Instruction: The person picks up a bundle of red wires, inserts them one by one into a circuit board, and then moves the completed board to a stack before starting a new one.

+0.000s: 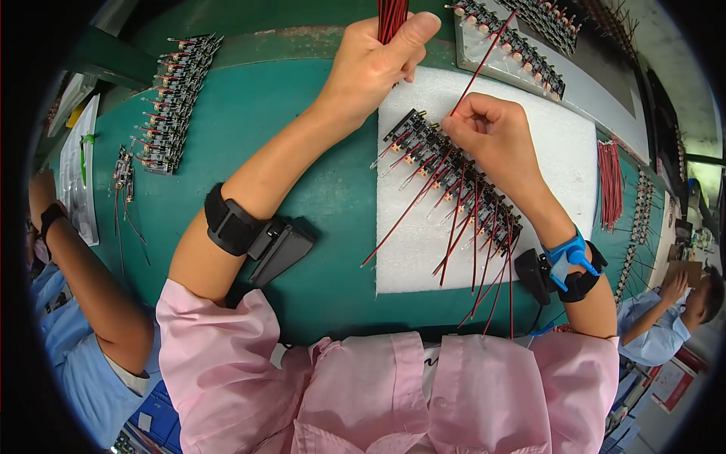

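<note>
On a white foam sheet [408,268] in front of me lies a slanted strip of small black circuit boards [473,180]. Red and black wires hang from many of the boards toward me. My left hand [378,64], beyond the strip, is closed around a bundle of red and black wires [392,21] that runs out of the top of the view. The thumb and fingers of my right hand [491,130] pinch a single thin red-black wire [484,64], its length rising up and right. That pinch is close to the strip's far end; the wire's lower tip is hidden by my fingers.
More board strips lie at the far left [174,106] and on a grey metal box [510,49]. A pile of red wires [609,185] sits right of the foam. Loose wired boards [123,178] rest on the green table [318,178]. People work at both sides.
</note>
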`<action>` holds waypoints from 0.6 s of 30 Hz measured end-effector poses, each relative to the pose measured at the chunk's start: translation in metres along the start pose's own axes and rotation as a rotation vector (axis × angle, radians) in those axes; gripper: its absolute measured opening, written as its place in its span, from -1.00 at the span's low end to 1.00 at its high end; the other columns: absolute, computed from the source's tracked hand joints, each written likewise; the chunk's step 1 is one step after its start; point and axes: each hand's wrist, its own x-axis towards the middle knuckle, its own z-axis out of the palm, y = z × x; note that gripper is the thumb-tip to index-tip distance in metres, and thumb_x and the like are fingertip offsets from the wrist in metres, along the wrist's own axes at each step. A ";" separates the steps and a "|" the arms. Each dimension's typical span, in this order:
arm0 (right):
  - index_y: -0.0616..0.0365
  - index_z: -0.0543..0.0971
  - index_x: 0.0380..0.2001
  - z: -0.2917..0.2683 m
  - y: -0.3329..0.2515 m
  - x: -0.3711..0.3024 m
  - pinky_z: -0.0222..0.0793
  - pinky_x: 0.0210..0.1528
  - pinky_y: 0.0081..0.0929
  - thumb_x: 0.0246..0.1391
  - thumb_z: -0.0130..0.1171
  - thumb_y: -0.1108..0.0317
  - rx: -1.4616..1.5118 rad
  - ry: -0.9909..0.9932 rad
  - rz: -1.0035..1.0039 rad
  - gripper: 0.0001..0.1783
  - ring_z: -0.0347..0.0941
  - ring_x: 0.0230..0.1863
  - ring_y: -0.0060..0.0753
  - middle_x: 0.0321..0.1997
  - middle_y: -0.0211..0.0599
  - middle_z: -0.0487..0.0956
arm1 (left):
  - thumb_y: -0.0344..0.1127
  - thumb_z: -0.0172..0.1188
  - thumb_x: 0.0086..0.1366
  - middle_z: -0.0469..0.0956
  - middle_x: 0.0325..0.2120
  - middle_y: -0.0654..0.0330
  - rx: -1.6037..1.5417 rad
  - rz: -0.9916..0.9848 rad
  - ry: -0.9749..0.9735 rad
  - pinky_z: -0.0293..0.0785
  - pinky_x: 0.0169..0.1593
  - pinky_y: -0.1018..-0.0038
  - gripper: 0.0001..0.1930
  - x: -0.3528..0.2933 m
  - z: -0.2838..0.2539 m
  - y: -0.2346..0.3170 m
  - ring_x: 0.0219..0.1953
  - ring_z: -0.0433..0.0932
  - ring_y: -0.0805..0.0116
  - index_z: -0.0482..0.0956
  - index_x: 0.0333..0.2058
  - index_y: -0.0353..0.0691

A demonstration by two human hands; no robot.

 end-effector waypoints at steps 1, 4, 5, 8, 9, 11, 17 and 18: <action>0.25 0.40 -0.70 0.000 0.000 0.000 -0.01 -0.68 -0.84 -0.15 0.07 0.48 0.003 0.001 0.007 -0.86 0.12 -0.69 -0.87 -0.73 -0.60 0.32 | -0.04 0.00 0.12 0.16 -0.82 0.38 0.069 -0.021 -0.041 0.04 -0.68 0.64 -0.57 0.000 -0.001 0.000 -0.77 0.10 0.63 0.18 -0.78 -0.15; 0.24 0.39 -0.71 0.000 -0.001 -0.002 -0.01 -0.66 -0.84 -0.16 0.07 0.48 0.008 0.017 0.016 -0.85 0.12 -0.68 -0.87 -0.73 -0.61 0.31 | -0.07 -0.08 0.17 0.17 -0.79 0.35 0.206 -0.062 -0.122 0.07 -0.61 0.65 -0.58 -0.001 -0.002 0.000 -0.72 0.11 0.62 0.16 -0.77 -0.16; 0.23 0.39 -0.71 0.000 -0.002 -0.002 -0.01 -0.66 -0.84 -0.16 0.07 0.48 0.011 0.026 0.020 -0.85 0.11 -0.68 -0.87 -0.74 -0.61 0.31 | -0.06 -0.09 0.17 0.18 -0.79 0.35 0.202 -0.059 -0.098 0.07 -0.61 0.65 -0.57 -0.001 -0.001 0.001 -0.73 0.12 0.61 0.17 -0.77 -0.16; 0.23 0.39 -0.72 0.000 -0.009 -0.004 -0.01 -0.64 -0.83 -0.16 0.07 0.48 0.055 0.048 0.008 -0.85 0.11 -0.66 -0.86 -0.73 -0.62 0.31 | -0.03 -0.10 0.17 0.18 -0.80 0.34 0.194 -0.051 -0.050 0.08 -0.60 0.65 -0.56 -0.002 -0.001 0.003 -0.73 0.13 0.59 0.19 -0.78 -0.17; 0.22 0.38 -0.72 0.000 -0.011 -0.004 -0.01 -0.64 -0.83 -0.17 0.07 0.48 0.078 0.059 0.003 -0.85 0.10 -0.66 -0.86 -0.73 -0.62 0.30 | -0.01 -0.06 0.14 0.19 -0.81 0.35 0.161 -0.036 -0.037 0.08 -0.63 0.65 -0.55 -0.001 -0.002 0.002 -0.74 0.14 0.61 0.19 -0.79 -0.17; 0.23 0.38 -0.72 0.001 -0.010 -0.004 0.00 -0.63 -0.83 -0.17 0.07 0.49 0.052 0.049 0.006 -0.85 0.10 -0.65 -0.86 -0.73 -0.62 0.31 | 0.02 0.02 0.08 0.20 -0.84 0.36 0.096 -0.008 -0.012 0.07 -0.67 0.65 -0.54 0.000 -0.004 0.003 -0.76 0.15 0.63 0.21 -0.81 -0.17; 0.25 0.40 -0.70 0.003 -0.007 -0.004 0.04 -0.61 -0.80 -0.18 0.07 0.50 -0.047 0.025 -0.045 -0.88 0.11 -0.63 -0.85 -0.70 -0.61 0.32 | 0.06 -0.12 0.14 0.12 -0.87 0.35 0.224 -0.126 -0.084 0.11 -0.62 0.63 -0.48 -0.001 -0.001 0.006 -0.76 0.13 0.57 0.16 -0.84 -0.16; 0.25 0.40 -0.70 0.003 -0.007 -0.005 0.04 -0.61 -0.80 -0.18 0.07 0.50 -0.049 0.024 -0.045 -0.88 0.11 -0.63 -0.85 -0.70 -0.61 0.32 | 0.07 -0.11 0.13 0.11 -0.87 0.36 0.229 -0.129 -0.082 0.12 -0.62 0.62 -0.48 -0.001 0.000 0.006 -0.76 0.13 0.57 0.15 -0.84 -0.15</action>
